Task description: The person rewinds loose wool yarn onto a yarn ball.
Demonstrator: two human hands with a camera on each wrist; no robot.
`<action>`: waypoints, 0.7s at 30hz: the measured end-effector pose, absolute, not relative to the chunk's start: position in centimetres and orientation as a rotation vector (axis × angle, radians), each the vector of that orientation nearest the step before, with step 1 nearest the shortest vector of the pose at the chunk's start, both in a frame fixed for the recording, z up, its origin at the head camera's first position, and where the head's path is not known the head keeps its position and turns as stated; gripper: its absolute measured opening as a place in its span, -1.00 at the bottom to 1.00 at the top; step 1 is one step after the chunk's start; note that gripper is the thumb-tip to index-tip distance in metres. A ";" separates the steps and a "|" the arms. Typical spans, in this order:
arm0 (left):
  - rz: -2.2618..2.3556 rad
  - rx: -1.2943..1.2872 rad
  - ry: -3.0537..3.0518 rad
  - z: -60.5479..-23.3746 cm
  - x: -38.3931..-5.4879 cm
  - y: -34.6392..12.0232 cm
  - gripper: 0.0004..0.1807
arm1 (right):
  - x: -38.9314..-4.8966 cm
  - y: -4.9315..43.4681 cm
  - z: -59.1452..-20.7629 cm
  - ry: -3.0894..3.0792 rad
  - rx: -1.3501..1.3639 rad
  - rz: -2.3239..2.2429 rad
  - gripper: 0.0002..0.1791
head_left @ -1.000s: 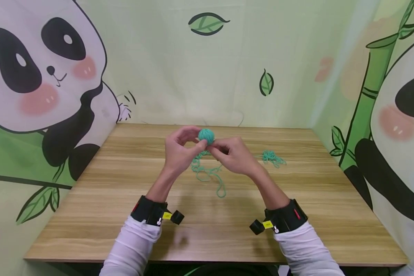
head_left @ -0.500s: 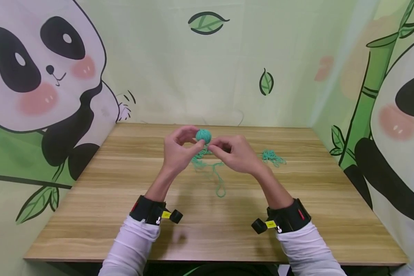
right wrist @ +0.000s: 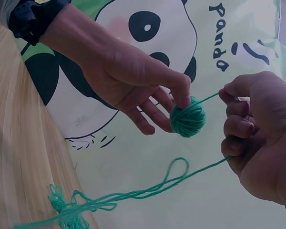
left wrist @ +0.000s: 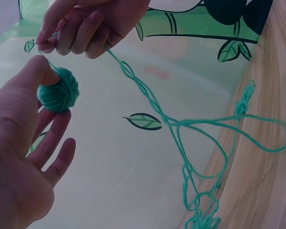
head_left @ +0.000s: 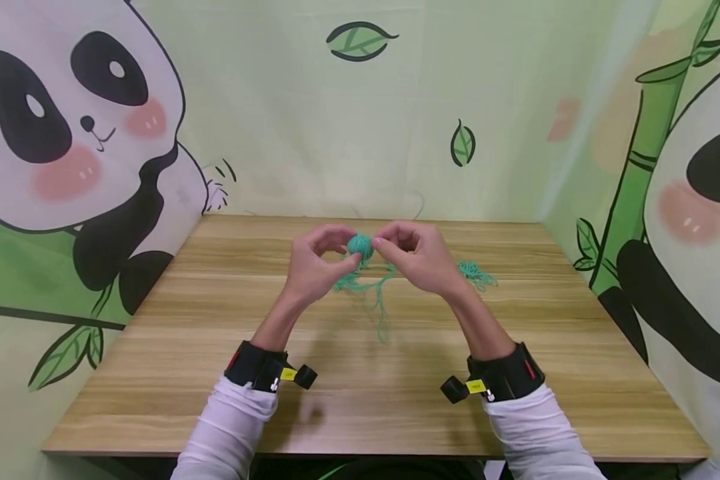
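The ball of yarn (head_left: 361,247) sits up off the table (head_left: 366,407), in the gap between the 2 hands and nearer the left. The left hand (head_left: 319,268) is only partly closed: thumb and fingertips pinch the ball from its sides while at least 2 other fingers reach out loosely. Held by so little of its surface, the ball has most of its wraps bare, probably so that yarn can pass round it and the ball can be turned.

The right hand (head_left: 419,259), fingers well curled, pinches a strand (right wrist: 209,98) between thumb and forefinger, just beside the ball. That short length runs straight to the wraps, which suggests it is kept taut so that the yarn lies snug. More yarn leaves the underside of the same fist as a trailing length (right wrist: 207,168); the curled fingers seem to act as a guide and a light brake on it.

Below the hands, roughly between them, a loose tangle (head_left: 349,283) lies on the table, with twisted strands rising from it to the right hand. Raising the work probably lets these hang and loosen. A separate-looking clump (head_left: 477,275) rests to the right of the right hand, out of its way.
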State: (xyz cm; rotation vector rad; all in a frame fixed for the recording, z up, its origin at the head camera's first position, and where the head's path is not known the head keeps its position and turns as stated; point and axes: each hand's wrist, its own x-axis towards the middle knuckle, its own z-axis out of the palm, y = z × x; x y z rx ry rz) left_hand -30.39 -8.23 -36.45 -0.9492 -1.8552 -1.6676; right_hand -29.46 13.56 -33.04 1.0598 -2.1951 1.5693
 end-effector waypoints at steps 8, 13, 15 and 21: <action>-1.669 -1.013 -1.915 -36.0 -29.6 -8.3 -0.65 | -29.7 13.7 -32.6 -2.122 1.070 1.548 -0.83; -1.693 -1.132 -1.904 -36.0 -29.5 -8.2 -0.65 | -30.0 13.7 -32.7 -2.142 1.052 1.532 -0.84; -1.708 -1.164 -1.904 -36.0 -29.4 -8.2 -0.65 | -30.1 13.7 -32.8 -2.156 1.038 1.523 -0.85; -1.755 -1.217 -1.887 -35.7 -29.1 -7.9 -0.66 | -29.8 13.5 -32.4 -2.177 1.014 1.529 -0.83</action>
